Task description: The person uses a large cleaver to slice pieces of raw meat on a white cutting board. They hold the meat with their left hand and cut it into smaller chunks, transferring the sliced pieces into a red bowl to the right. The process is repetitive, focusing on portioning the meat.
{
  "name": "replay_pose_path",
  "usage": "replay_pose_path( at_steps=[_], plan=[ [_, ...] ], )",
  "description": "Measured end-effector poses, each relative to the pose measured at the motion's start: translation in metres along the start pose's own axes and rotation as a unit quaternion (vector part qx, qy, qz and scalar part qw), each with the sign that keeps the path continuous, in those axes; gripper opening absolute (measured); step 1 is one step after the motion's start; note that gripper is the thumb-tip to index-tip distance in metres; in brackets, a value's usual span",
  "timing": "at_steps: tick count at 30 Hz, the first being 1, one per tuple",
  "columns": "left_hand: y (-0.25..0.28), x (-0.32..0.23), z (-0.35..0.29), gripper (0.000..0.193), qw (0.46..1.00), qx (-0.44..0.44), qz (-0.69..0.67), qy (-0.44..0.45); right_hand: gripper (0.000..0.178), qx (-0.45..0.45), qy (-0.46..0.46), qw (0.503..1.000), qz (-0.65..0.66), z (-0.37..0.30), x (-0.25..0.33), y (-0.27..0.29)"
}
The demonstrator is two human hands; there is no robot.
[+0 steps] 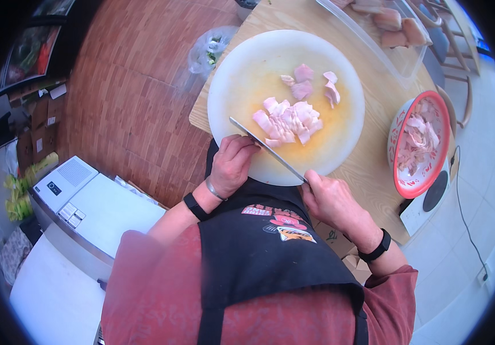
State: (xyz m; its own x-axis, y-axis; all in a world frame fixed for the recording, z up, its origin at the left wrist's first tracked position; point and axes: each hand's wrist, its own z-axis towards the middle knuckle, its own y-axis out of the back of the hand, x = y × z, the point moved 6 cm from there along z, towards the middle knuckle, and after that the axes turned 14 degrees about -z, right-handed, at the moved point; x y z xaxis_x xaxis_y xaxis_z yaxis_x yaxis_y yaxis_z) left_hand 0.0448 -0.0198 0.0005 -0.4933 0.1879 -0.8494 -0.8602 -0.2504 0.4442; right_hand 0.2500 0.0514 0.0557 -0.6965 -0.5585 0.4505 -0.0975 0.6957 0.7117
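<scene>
A large round white cutting board (236, 63) lies on the table, stained yellowish in the middle. My right hand (336, 201) grips the handle of a knife (273, 153), its blade slanting up and left over the near part of the board. Just left of the blade, my left hand (233, 164) is closed with curled fingers at the board's near edge; whatever is under its fingertips is hidden. Beyond the blade sits a pile of cut pale pink meat pieces (290, 121). Farther back are a few loose meat pieces (302, 89) and a separate strip (332, 95).
On the right, a red-rimmed bowl (398, 138) of sliced meat stands on a scale (420, 215) with a cord. A clear tub (368, 49) with meat blocks is at the back right. A plastic bag (204, 54) lies beyond the wooden table (382, 109); a white appliance (109, 207) stands left.
</scene>
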Motion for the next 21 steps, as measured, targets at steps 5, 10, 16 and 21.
replay_pose_path(
  at_steps=[5,10,16,21],
  plan=[
    [0.000,0.004,-0.001,0.026,1.000,-0.010,0.009,0.005,0.016,-0.044,0.005,0.999,0.013,0.043,0.007,-0.024],
    [-0.002,0.005,-0.005,0.026,1.000,-0.004,-0.009,-0.011,0.014,-0.152,0.003,0.985,0.087,0.073,0.013,-0.025],
    [0.000,0.003,-0.005,0.026,1.000,-0.013,-0.008,-0.014,0.015,-0.094,-0.027,0.992,0.078,0.034,0.000,-0.008],
    [-0.002,0.004,-0.004,0.027,1.000,-0.012,-0.003,-0.017,0.015,-0.027,-0.004,0.999,0.034,0.000,0.002,0.006]
  ],
)
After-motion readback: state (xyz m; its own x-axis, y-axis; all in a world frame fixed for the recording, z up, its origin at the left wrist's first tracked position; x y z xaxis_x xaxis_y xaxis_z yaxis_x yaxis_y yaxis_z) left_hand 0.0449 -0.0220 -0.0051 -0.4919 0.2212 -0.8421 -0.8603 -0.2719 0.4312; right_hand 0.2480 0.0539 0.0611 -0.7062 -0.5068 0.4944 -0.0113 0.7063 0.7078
